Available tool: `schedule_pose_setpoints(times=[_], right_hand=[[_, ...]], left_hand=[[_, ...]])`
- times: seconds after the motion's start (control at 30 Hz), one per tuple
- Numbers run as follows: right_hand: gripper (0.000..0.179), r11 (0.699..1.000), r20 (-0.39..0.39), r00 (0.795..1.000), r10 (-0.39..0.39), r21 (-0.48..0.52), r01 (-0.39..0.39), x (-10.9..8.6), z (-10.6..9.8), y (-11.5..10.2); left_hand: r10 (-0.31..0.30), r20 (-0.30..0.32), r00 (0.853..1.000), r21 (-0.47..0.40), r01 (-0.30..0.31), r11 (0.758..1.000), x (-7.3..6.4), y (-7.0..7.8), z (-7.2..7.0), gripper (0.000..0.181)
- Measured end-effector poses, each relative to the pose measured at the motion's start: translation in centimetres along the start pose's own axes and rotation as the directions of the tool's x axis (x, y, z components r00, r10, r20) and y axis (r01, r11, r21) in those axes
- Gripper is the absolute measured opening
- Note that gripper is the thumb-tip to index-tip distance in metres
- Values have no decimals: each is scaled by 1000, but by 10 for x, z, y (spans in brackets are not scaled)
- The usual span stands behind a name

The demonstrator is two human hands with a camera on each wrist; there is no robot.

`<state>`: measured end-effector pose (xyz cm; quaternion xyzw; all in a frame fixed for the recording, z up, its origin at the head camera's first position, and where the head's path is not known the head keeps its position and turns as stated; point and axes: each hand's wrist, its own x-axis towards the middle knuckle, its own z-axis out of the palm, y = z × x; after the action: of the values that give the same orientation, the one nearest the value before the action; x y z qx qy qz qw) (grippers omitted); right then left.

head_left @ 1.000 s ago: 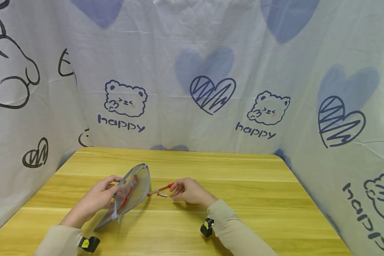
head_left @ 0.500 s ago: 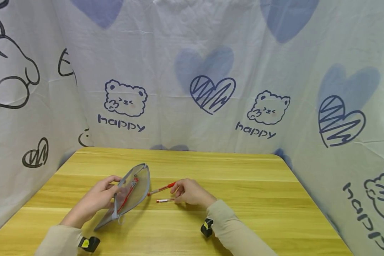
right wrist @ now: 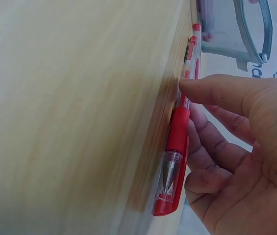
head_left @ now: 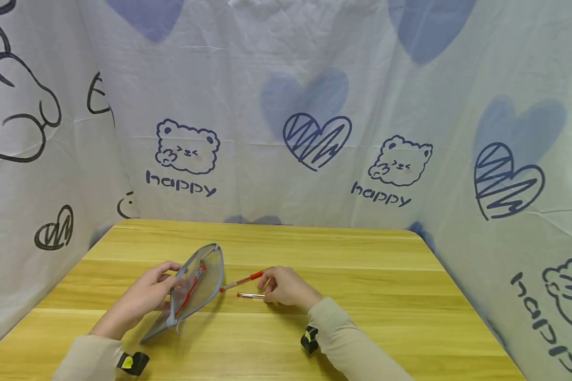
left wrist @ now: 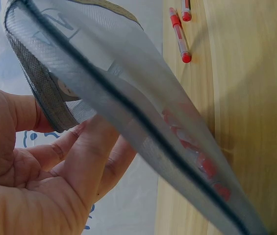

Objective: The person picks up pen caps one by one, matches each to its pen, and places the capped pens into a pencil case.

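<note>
My left hand [head_left: 148, 291] grips the side of a grey mesh zip pouch [head_left: 212, 280], tilted up with its mouth spread toward the right. Red pens [head_left: 190, 291] lie inside the pouch, blurred through the mesh in the left wrist view. Thumb and fingers of my right hand [head_left: 286, 288] pinch a red pen [right wrist: 177, 132] low over the table, its clear cap showing in the right wrist view. A second red pen [head_left: 242, 281] rests on the table just behind it, one end close to the pouch's rim.
The wooden table [head_left: 362, 280] spreads out under both hands. Behind it and at both sides hangs a white curtain [head_left: 257, 174] printed with hearts and bears. A ring-shaped zip pull [head_left: 180, 327] dangles from the pouch's near corner.
The pen in my right hand first dropped toward me, away from the second pen, then shifted slightly right with the hand. My left hand and the pouch have stayed put.
</note>
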<state>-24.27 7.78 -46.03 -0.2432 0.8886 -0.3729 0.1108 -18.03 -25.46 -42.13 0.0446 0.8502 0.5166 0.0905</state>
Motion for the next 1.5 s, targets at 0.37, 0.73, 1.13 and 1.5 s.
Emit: schedule_pose_setpoints(times=[0.37,0.73,1.13,1.5], right_hand=[[13,999,22,1000,-7,-42,8,-2,-6,4],[20,998,26,1000,-2,-59,3,-6,-12,10],[21,998,44,999,-4,-57,7,-9,-17,15],[27,1000,47,999,-5,-5,5,-9,-21,14]], left_hand=[[14,1,1000,-9,-14,1000,0,-1,1,44],[6,4,1000,-7,-6,1000,1,-3,0,46],[-12,6,1000,-11,12,1000,2,-2,0,46],[-10,-2,1000,-10,10,1000,2,-2,1,44]])
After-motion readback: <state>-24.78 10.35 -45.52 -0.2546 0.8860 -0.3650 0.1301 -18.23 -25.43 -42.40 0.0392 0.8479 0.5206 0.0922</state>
